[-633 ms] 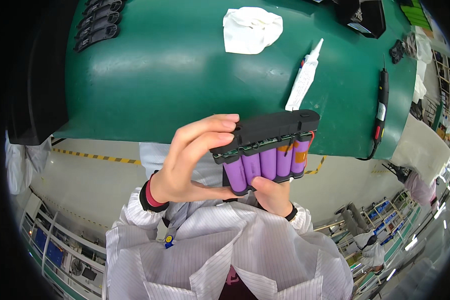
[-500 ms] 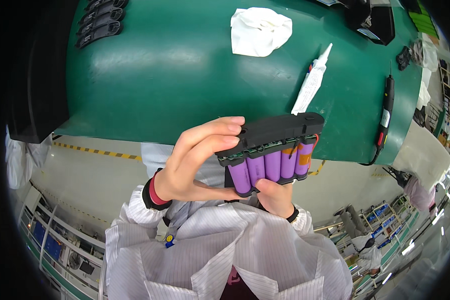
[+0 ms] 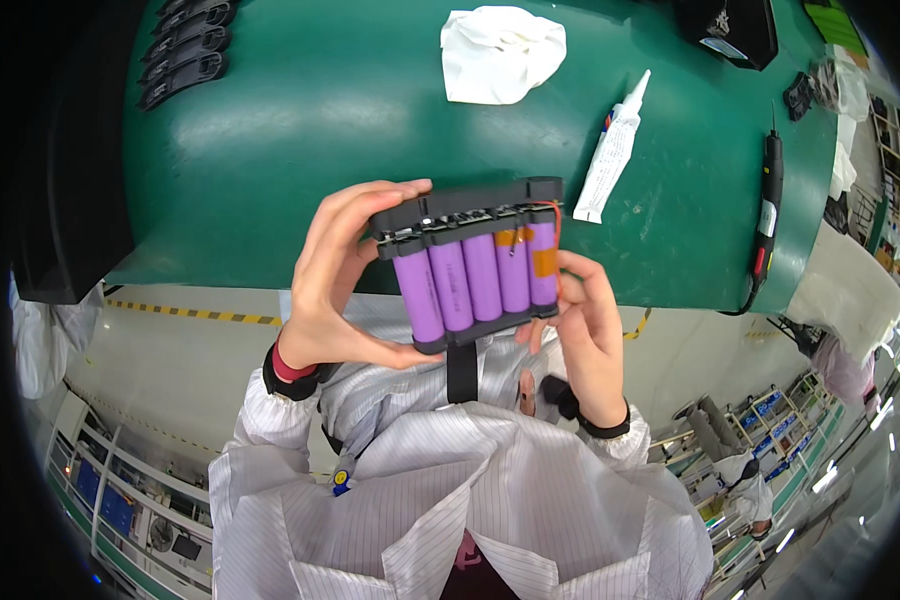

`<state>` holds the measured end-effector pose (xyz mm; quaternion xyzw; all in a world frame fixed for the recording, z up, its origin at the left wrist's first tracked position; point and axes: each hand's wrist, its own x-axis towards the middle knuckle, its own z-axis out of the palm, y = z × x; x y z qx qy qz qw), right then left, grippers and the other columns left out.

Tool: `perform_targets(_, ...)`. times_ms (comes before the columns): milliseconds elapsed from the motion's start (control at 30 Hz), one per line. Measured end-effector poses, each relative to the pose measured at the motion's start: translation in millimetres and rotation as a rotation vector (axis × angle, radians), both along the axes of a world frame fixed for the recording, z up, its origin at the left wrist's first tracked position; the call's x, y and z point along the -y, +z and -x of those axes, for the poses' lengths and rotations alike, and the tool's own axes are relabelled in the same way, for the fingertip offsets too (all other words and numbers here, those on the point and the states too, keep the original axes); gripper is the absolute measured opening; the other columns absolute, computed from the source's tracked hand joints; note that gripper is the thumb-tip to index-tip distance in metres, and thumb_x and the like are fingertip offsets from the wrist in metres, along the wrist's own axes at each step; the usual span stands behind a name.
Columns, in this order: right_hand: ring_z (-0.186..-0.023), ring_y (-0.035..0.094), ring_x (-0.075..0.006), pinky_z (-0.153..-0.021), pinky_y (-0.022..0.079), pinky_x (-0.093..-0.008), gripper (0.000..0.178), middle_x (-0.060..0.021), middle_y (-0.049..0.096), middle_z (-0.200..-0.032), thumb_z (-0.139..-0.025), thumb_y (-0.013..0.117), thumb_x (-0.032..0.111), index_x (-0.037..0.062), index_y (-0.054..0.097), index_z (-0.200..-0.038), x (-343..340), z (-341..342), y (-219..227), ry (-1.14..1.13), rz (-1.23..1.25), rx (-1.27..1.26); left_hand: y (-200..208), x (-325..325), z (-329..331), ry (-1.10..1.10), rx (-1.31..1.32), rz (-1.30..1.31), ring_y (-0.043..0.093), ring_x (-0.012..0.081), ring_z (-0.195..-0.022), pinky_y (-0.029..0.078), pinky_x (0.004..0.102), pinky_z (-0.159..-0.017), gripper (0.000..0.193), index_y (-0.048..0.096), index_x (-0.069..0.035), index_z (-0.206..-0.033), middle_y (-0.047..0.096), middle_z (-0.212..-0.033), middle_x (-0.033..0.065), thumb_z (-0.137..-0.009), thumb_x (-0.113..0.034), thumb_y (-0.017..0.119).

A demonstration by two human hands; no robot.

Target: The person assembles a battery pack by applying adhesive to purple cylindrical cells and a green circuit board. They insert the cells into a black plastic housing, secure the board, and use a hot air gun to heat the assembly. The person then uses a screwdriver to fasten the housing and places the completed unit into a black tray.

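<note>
A battery pack of several purple cells, with black plastic end holders, orange tape and a red wire at its right end, is held up in front of me, over the table's near edge. A black cover runs along its far side, and a strip of circuit board shows beneath it. My left hand grips the pack's left end, fingers on the black cover and thumb under the near holder. Around the right end, by the red wire, my right hand has its fingers against the pack; some fingertips are hidden behind it.
On the green table lie a crumpled white cloth, a white glue tube and a black electric screwdriver. Several black plastic parts are lined up at the far left. A black box stands at the far right.
The battery pack has moved left and away from me, and its cells now show at full length. My right hand has shifted from the pack's near edge to its right end.
</note>
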<state>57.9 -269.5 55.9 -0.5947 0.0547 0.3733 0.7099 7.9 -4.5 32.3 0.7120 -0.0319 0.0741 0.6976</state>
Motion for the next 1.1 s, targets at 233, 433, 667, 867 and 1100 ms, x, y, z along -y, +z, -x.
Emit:
perform_targets(233,-0.087,0.062,-0.0182,-0.069,0.049,-0.0292,0.09,-0.0146,0.062,-0.123,-0.064,0.092,0.024,-0.0025,0.047,-0.138,-9,-23,-4,0.349,0.475,0.709,-18,0,3,0.016,-0.099,0.07,0.049,0.0371,-0.138,0.049,0.0513,-0.111,0.115,0.039,0.001,-0.148,0.039,-0.144,0.0178,-0.051,-0.013,0.099)
perform_targets(433,-0.134,0.045,-0.0379,-0.108,0.039,-0.0443,0.122,-0.0189,0.04,-0.155,-0.052,0.097,0.02,0.0023,0.034,-0.155,-11,-51,-33,0.506,0.587,1.137,-10,-3,1,-0.057,-0.168,0.008,0.049,0.0371,-0.138,0.046,0.0505,-0.114,0.115,0.036,0.001,-0.149,0.039,-0.147,0.0189,-0.053,-0.01,0.098)
perform_targets(667,-0.133,0.047,-0.0366,-0.11,0.037,-0.0463,0.106,-0.0143,0.049,-0.147,-0.051,0.092,0.008,0.0038,0.046,-0.147,-24,-59,-28,0.594,0.579,1.168,-13,-4,7,-0.112,-0.194,-0.051,0.04,0.0386,-0.144,0.047,0.0504,-0.111,0.116,0.026,-0.01,-0.155,0.033,-0.155,0.0204,-0.061,-0.003,0.093)
perform_targets(867,-0.132,0.048,-0.0361,-0.11,0.038,-0.046,0.106,-0.0144,0.05,-0.147,-0.048,0.091,0.006,0.0035,0.049,-0.145,-18,-58,-37,0.565,0.58,1.211,-14,4,11,-0.075,-0.304,-0.157,0.04,0.0359,-0.143,0.052,0.0438,-0.1,0.116,0.021,-0.012,-0.158,0.032,-0.158,0.0181,-0.064,-0.002,0.09)
perform_targets(1100,-0.132,0.049,-0.0352,-0.11,0.038,-0.0455,0.105,-0.0143,0.051,-0.147,-0.05,0.093,0.008,0.0033,0.049,-0.145,-14,-57,-41,0.542,0.586,1.221,-10,9,10,0.035,-0.274,-0.17,0.05,0.0364,-0.134,0.053,0.0386,-0.094,0.102,0.037,-0.002,-0.151,0.047,-0.148,0.0199,-0.063,0.0,0.088)
